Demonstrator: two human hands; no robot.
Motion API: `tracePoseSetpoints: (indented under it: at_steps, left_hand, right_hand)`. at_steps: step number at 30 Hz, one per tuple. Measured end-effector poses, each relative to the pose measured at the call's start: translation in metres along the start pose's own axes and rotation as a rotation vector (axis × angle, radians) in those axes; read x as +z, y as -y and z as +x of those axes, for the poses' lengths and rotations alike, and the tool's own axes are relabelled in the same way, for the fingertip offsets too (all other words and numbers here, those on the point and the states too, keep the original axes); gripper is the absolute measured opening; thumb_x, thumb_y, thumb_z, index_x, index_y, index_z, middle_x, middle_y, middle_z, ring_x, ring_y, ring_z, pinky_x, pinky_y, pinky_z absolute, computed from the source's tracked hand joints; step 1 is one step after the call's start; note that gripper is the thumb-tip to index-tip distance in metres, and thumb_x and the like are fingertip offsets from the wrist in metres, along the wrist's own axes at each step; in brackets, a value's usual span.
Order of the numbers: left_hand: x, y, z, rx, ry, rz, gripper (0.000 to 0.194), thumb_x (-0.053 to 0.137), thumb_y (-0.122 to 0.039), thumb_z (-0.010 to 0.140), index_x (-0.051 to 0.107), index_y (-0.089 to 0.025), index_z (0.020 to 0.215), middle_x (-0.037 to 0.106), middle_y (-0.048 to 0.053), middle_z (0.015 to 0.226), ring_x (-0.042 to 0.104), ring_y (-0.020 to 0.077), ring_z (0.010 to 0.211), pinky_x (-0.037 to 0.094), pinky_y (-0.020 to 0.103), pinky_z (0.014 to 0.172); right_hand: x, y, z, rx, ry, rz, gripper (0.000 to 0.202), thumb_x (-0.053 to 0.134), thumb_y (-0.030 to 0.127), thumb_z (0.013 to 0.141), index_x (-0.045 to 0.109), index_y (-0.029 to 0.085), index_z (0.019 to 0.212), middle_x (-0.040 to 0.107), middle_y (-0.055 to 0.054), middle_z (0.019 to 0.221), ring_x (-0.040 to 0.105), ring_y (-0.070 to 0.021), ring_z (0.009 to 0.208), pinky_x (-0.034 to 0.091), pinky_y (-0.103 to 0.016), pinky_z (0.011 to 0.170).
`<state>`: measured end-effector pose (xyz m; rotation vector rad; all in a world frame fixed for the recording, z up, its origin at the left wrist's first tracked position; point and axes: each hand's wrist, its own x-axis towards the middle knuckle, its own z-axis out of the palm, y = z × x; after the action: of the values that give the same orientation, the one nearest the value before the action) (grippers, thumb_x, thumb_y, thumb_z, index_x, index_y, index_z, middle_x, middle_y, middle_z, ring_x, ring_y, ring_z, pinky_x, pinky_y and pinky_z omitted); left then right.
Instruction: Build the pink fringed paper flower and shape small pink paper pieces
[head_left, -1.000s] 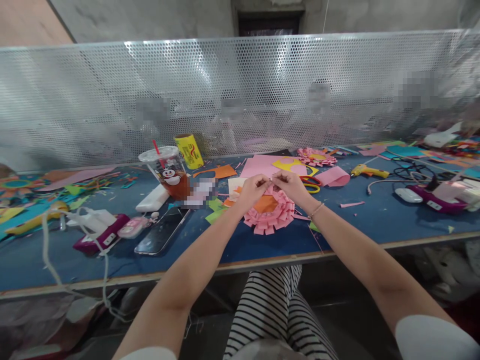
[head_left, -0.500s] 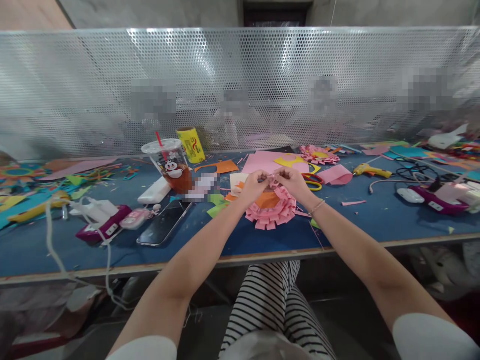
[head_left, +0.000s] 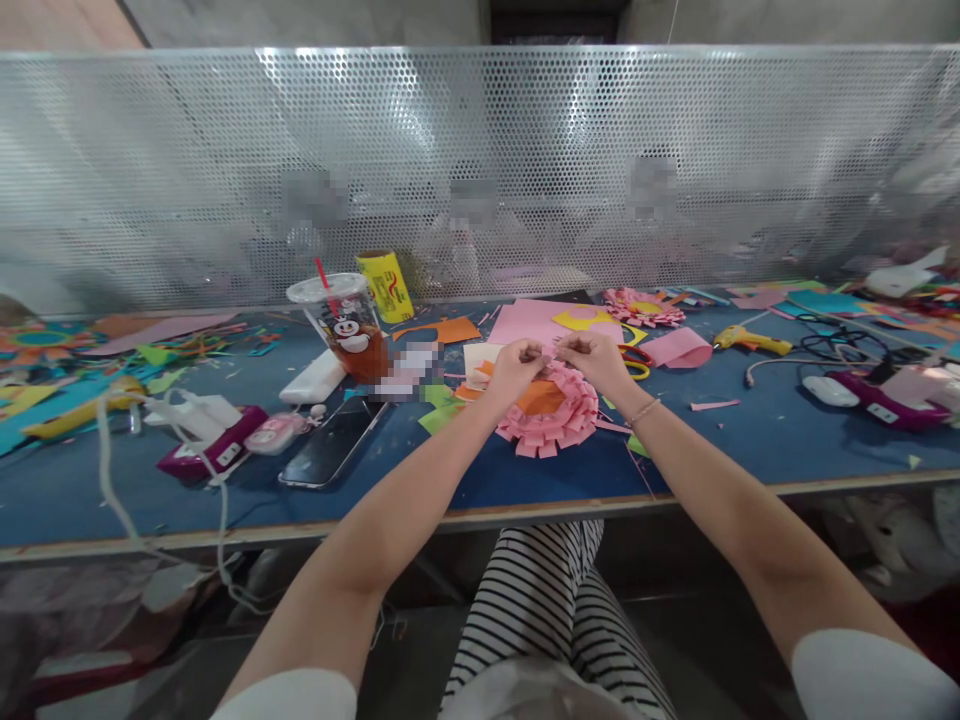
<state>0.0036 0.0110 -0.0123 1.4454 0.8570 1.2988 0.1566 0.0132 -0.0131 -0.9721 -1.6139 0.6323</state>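
A ring-shaped pink paper flower (head_left: 547, 440) with fringed petals and an orange centre (head_left: 541, 398) lies on the blue table. My left hand (head_left: 519, 366) is over its far left side, thumb and fingers closed in a pinch. Opposite it, my right hand (head_left: 597, 362) pinches at the far right side, fingertips a short gap from the left ones. A small pink paper strip is between the fingertips, partly hidden by the fingers. Just right of my right hand, scissors with red and yellow handles (head_left: 637, 362) lie partly covered.
A drink cup (head_left: 356, 335) with a straw, a phone (head_left: 334, 445) and a purple power strip (head_left: 214, 455) stand left. A second pink flower (head_left: 643, 307), a yellow glue gun (head_left: 752, 341) and cables lie right. A perforated metal screen (head_left: 480, 140) rises behind the table (head_left: 465, 485).
My hands stay pinched at the flower's far edge, their fingertips slightly shifted. The whole view has moved a little; the flower stays in place on the table.
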Motion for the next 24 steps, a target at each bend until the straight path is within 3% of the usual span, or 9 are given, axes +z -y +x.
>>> tracePoseSetpoints:
  at_steps: [3,6,24]
  left_hand:
    - [-0.0009,0.0013,0.0004,-0.025,0.019,-0.015,0.014,0.064,-0.019,0.065,0.053,-0.014,0.072,0.056,-0.004,0.062,0.057,0.0078,0.05,0.05,0.023,0.055]
    - [-0.0014,0.0026,0.0008,-0.041,0.018,-0.025,0.012,0.061,-0.02,0.068,0.054,-0.014,0.075,0.057,-0.003,0.065,0.058,0.0085,0.051,0.051,0.025,0.056]
    - [0.0019,-0.0039,-0.0039,-0.141,-0.122,-0.135,0.014,0.063,-0.021,0.067,0.052,-0.014,0.069,0.059,-0.001,0.061,0.063,0.012,0.059,0.053,0.027,0.062]
  right_hand:
    - [0.0002,-0.0014,-0.0003,-0.184,-0.022,-0.219,0.015,0.061,0.025,0.072,0.066,0.018,0.084,0.065,-0.005,0.084,0.059,-0.0157,0.073,0.049,-0.032,0.069]
    - [0.0003,-0.0025,-0.001,-0.291,-0.01,-0.308,0.015,0.058,0.022,0.075,0.067,0.019,0.087,0.065,-0.006,0.085,0.059,-0.0171,0.079,0.05,-0.033,0.071]
    - [0.0012,0.0014,-0.0058,-0.475,0.002,-0.381,0.021,0.054,0.02,0.08,0.067,0.024,0.096,0.066,-0.004,0.096,0.059,-0.0178,0.094,0.047,-0.036,0.087]
